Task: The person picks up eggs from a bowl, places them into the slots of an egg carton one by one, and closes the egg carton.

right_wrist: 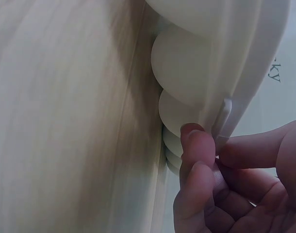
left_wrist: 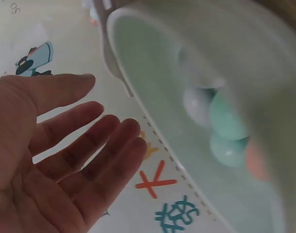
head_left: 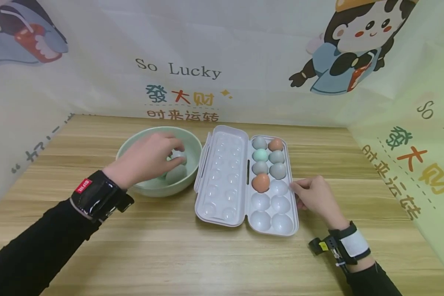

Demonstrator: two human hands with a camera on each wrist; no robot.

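My left hand [head_left: 148, 156] hangs over the pale green bowl [head_left: 170, 190], its fingers relaxed and apart. Inside the bowl lie several eggs; a grey-blue egg [head_left: 176, 174] shows just below the thumb, while the left wrist view adds a mint-green egg [left_wrist: 229, 116] and an orange one [left_wrist: 257, 160]. At the centre is an egg carton [head_left: 281, 204] with its lid [head_left: 222, 176] folded open to the left. Grey-blue, mint and brown eggs fill its far cups, a brown egg [head_left: 260, 183] being the nearest. My right hand [head_left: 315, 199] pinches the carton's right rim between thumb and fingers.
The bowl stands close against the lid's left side. Everything rests on a wood-grain table [head_left: 192, 263]. A printed cloth backdrop [head_left: 251, 82] rises behind the table and along both sides.
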